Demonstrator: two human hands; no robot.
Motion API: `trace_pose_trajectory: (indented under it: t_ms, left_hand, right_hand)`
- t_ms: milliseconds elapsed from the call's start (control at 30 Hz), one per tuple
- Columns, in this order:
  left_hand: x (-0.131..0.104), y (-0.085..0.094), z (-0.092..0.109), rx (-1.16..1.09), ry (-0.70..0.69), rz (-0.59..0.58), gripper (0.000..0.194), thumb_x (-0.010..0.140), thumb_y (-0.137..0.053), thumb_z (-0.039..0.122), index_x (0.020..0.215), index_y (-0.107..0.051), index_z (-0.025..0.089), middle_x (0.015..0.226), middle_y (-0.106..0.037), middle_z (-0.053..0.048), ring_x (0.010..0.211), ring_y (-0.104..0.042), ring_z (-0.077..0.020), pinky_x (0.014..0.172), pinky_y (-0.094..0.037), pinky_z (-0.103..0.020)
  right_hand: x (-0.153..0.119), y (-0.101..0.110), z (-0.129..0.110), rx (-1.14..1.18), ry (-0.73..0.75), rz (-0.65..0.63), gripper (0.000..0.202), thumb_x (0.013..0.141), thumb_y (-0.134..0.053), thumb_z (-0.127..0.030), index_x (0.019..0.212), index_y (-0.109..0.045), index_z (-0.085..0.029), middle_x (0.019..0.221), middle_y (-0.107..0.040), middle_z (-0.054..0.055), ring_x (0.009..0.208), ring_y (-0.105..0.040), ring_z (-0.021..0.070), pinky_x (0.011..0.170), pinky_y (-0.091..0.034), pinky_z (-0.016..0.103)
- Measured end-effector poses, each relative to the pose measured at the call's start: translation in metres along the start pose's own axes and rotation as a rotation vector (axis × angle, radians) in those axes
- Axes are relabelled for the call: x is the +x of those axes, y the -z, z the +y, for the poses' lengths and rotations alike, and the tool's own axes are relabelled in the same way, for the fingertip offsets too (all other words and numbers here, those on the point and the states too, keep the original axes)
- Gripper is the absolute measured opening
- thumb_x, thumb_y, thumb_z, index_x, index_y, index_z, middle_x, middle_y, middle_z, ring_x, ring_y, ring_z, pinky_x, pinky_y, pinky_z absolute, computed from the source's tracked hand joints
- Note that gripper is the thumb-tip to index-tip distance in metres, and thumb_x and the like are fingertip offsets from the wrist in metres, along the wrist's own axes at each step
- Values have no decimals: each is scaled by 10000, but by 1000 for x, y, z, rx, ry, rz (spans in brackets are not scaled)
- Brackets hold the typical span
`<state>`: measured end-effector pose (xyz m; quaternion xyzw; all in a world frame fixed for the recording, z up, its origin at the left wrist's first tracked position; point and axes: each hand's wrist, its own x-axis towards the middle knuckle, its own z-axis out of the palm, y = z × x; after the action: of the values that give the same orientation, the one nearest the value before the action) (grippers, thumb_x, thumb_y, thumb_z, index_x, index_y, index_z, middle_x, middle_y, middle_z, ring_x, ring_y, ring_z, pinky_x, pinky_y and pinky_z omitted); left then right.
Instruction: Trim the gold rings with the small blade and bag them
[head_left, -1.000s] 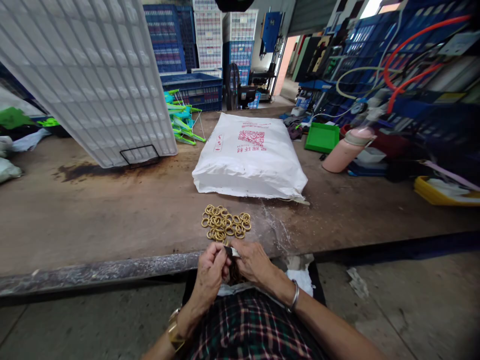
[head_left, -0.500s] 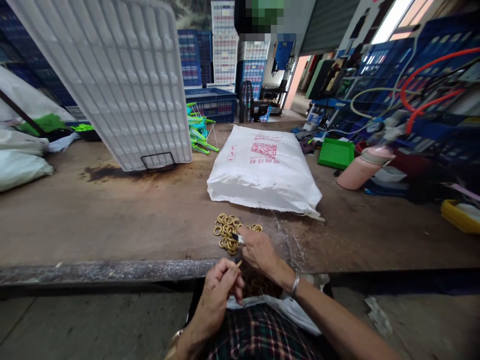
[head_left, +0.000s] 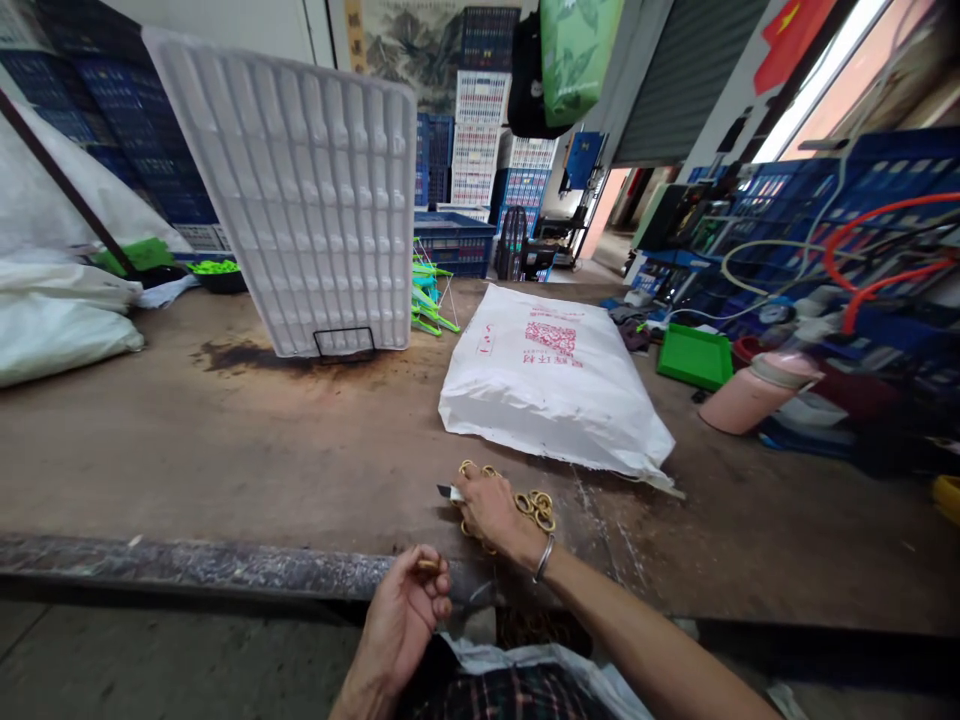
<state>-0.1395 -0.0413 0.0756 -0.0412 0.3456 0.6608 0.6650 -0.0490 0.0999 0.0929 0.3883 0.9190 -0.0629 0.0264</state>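
Note:
Just in front of the table edge is my left hand [head_left: 405, 610], palm turned up, with a gold ring [head_left: 427, 566] pinched between thumb and fingers. My right hand [head_left: 495, 512] reaches over the tabletop, its fingers closed on a small knife [head_left: 450, 492] whose dark blade points left. Beneath and around that hand lie several loose gold rings [head_left: 536, 508]; the hand covers part of the pile. Below the table edge, an open bag on my lap [head_left: 532, 628] holds more rings in shadow.
A white printed sack [head_left: 559, 380] lies behind the rings. A white ribbed tray [head_left: 322, 220] leans upright on a black wire stand [head_left: 343, 342] at left. To the right are a green tray [head_left: 694, 356] and a pink bottle [head_left: 757, 390]. Stacked crates [head_left: 480, 130] stand behind.
My right hand has shifted further over the ring pile with the knife, covering more of it. My left hand has turned palm up and moved left, still pinching a ring. The camera view has tilted upward.

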Motion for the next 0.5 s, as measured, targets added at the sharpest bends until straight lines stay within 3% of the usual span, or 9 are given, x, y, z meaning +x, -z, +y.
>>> trace_pose_trajectory:
  t_ms: [233,433,500]
  left_hand:
    - [8,-2,-1,70,-31,132,196,681,-688,236,654,-528,127,653,-598,-25,567,-580,-121,435,-397,-196]
    - [12,-16,1,311,-233,46,277,682,-691,375,770,-526,172,610,-531,47,520,-515,-82,384,-354,-160]
    - [14,-22,-1,384,-260,41,320,673,-686,418,816,-533,177,580,-514,60,471,-474,-69,358,-321,-151]
  right_hand:
    - [1,-2,2,99,-28,27,177,814,-468,-165,900,-622,-171,941,-613,75,676,-558,134,560,-327,228]
    - [-22,4,9,577,96,304,145,819,-449,-146,797,-589,-175,793,-597,25,727,-520,134,665,-361,221]
    - [-34,5,9,724,80,333,138,828,-446,-169,780,-576,-175,758,-585,13,708,-515,132,659,-369,224]
